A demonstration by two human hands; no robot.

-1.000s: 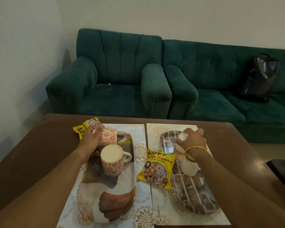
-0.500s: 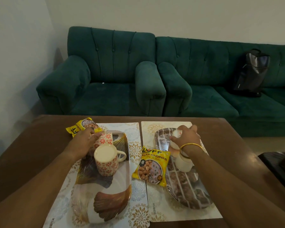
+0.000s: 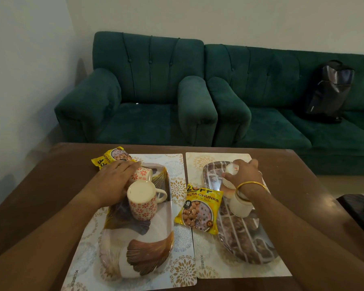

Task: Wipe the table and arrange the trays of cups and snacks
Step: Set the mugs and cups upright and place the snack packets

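Note:
Two trays lie side by side on placemats on a brown table (image 3: 51, 181). The left tray (image 3: 147, 255) has a feather pattern and carries an upside-down floral mug (image 3: 142, 201). Behind it my left hand (image 3: 116, 181) grips a second floral cup (image 3: 143, 174), which lies tilted. The right tray (image 3: 250, 234) is dark with white lines. On it my right hand (image 3: 243, 175) holds a white cup (image 3: 231, 169); another white cup (image 3: 240, 205) stands under my wrist. One yellow snack packet (image 3: 199, 207) lies between the trays, another yellow packet (image 3: 111, 157) at the far left.
A green armchair (image 3: 143, 97) and a green sofa (image 3: 282, 101) stand just beyond the table's far edge. A black backpack (image 3: 328, 91) leans on the sofa. A white wall runs along the left.
Both hands stay on their cups with almost no movement. The camera has shifted slightly, so the table looks lower in view.

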